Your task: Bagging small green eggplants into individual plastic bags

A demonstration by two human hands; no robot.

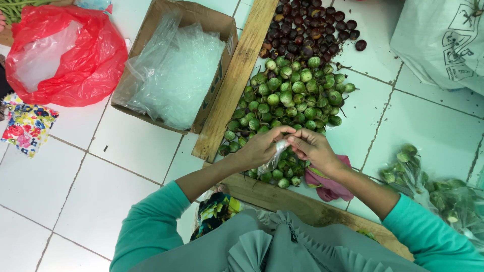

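My left hand (262,147) and my right hand (312,146) meet above a pile of small round green eggplants (292,95) on the white tiled floor. Both hands pinch a small clear plastic bag (275,158) that hangs crumpled between them. The bag looks empty. A pink cloth (327,184) lies under my right wrist. Beyond the green pile lies a heap of dark purple round fruits (307,27).
A cardboard box (212,22) full of clear plastic bags stands at the left, beside a wooden plank (237,80). A red plastic bag (65,50) lies far left. Filled bags of green eggplants (433,189) lie at the right, below a white sack (443,40).
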